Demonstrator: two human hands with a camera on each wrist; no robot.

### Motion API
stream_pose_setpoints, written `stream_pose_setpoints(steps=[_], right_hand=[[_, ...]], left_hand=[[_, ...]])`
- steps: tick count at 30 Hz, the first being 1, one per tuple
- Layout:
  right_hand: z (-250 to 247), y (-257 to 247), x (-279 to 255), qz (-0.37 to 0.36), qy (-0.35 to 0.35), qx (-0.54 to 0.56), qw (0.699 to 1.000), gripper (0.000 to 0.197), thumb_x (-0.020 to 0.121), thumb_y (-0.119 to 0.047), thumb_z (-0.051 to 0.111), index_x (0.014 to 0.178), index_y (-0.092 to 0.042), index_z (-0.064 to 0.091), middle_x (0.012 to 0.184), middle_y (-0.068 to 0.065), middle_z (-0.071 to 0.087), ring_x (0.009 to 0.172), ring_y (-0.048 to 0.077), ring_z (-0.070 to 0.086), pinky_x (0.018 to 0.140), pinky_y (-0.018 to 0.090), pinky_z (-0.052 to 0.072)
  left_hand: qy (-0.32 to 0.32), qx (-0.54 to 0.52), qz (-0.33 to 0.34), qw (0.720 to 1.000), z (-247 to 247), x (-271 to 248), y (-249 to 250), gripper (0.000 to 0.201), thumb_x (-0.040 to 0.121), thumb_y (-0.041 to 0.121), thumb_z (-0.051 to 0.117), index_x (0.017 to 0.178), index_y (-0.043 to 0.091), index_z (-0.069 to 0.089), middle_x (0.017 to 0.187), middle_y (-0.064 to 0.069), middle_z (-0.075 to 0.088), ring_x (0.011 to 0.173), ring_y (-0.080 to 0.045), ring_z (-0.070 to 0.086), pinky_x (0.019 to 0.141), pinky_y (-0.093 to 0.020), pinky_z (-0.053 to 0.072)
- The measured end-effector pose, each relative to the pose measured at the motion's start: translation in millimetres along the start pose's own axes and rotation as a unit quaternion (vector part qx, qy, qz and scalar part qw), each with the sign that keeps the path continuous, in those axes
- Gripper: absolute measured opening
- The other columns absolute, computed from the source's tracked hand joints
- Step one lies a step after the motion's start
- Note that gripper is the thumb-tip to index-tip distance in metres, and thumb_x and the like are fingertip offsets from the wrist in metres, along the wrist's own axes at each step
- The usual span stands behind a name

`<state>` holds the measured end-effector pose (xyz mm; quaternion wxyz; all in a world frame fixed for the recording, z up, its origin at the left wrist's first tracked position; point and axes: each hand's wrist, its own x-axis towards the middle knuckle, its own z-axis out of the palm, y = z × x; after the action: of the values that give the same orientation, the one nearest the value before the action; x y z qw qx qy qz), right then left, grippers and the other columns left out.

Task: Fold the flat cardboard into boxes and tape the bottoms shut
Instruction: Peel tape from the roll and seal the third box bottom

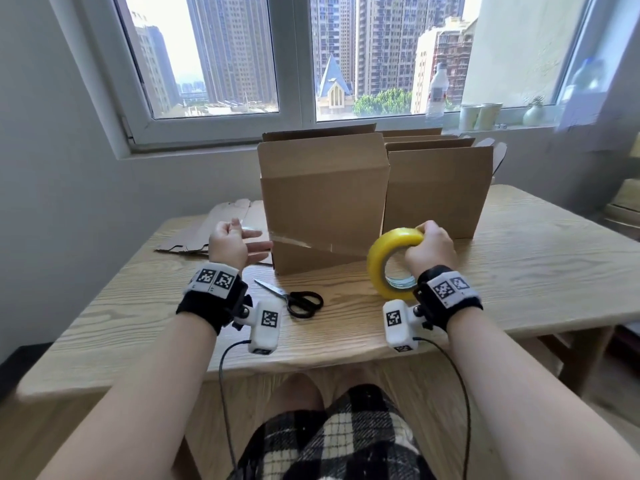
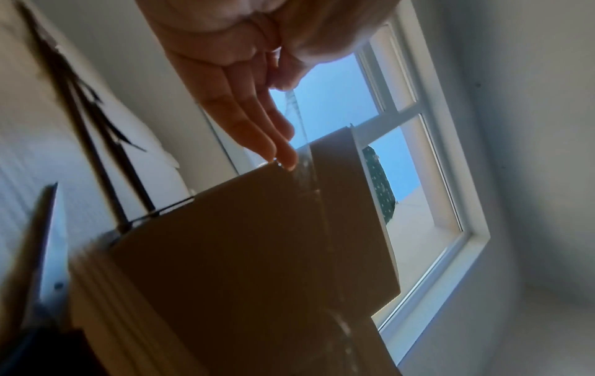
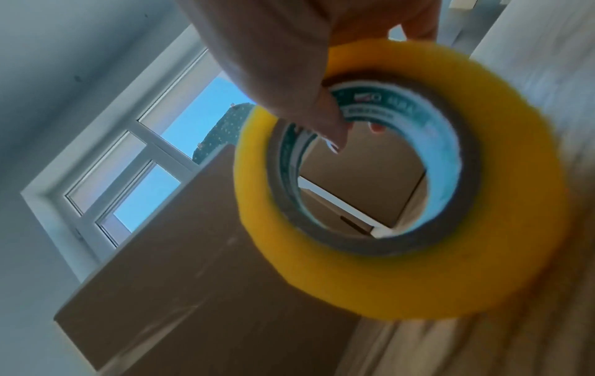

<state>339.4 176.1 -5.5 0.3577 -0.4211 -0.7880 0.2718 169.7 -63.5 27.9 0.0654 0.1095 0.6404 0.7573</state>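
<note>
Our right hand (image 1: 429, 249) grips the yellow roll of clear packing tape (image 1: 391, 263) at the near right corner of the upright brown cardboard box (image 1: 323, 202), its strip running leftward across to our left hand (image 1: 230, 242), whose straight fingers pinch the end.

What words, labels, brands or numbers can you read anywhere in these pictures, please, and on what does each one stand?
None reads clearly.
Tape roll: green print with a red mark on its inner core, too blurred to quote.
Water bottle on the sill: a label, too small to read.
Wristbands and wrist cameras: black-and-white square code markers, no letters.
Boxes: no print visible.
</note>
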Motion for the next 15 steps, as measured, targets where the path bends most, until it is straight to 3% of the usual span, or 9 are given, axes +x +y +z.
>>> stream_pose_setpoints(steps=[5, 8, 12, 15], right_hand=[[11.2, 12.2, 0.0, 0.039, 0.011, 0.048, 0.998, 0.036, 0.085, 0.003, 0.052, 0.120, -0.007, 0.054, 0.119, 0.017, 0.057, 0.109, 0.036, 0.056, 0.083, 0.032, 0.041], [7.9, 10.5, -3.6, 0.022, 0.024, -0.008, 0.999, 0.048, 0.079, 0.002, 0.057, 0.124, -0.012, 0.051, 0.125, 0.013, 0.051, 0.115, 0.034, 0.052, 0.094, 0.040, 0.045], [3.0, -5.1, -11.7, -0.193, 0.045, -0.166, 0.966, 0.085, 0.061, 0.003, 0.059, 0.140, -0.026, 0.045, 0.136, 0.006, 0.046, 0.131, 0.030, 0.038, 0.109, 0.046, 0.030], [10.9, -18.4, -17.3, -0.312, -0.011, -0.258, 0.914, 0.069, 0.066, 0.001, 0.056, 0.128, -0.028, 0.059, 0.131, 0.001, 0.055, 0.140, 0.029, 0.031, 0.119, 0.053, 0.010]], left_hand=[[0.006, -0.031, -0.017, 0.999, 3.0, -2.5, -5.5, 0.029, 0.109, 0.029, 0.031, 0.112, 0.003, 0.044, 0.094, -0.014, 0.064, 0.056, -0.020, 0.071, 0.047, -0.030, 0.058], [0.002, -0.060, -0.032, 0.998, 4.1, -4.8, -1.2, 0.026, 0.109, 0.029, 0.030, 0.109, 0.007, 0.042, 0.091, -0.016, 0.065, 0.055, -0.022, 0.071, 0.048, -0.033, 0.059], [-0.004, -0.075, -0.037, 0.996, 7.4, -8.1, 6.5, 0.024, 0.109, 0.030, 0.028, 0.111, 0.009, 0.040, 0.088, -0.016, 0.065, 0.052, -0.021, 0.070, 0.051, -0.035, 0.059], [-0.005, -0.084, -0.036, 0.996, 8.9, -9.7, 7.3, 0.026, 0.109, 0.030, 0.027, 0.113, 0.007, 0.038, 0.086, -0.016, 0.066, 0.052, -0.023, 0.070, 0.056, -0.038, 0.060]])
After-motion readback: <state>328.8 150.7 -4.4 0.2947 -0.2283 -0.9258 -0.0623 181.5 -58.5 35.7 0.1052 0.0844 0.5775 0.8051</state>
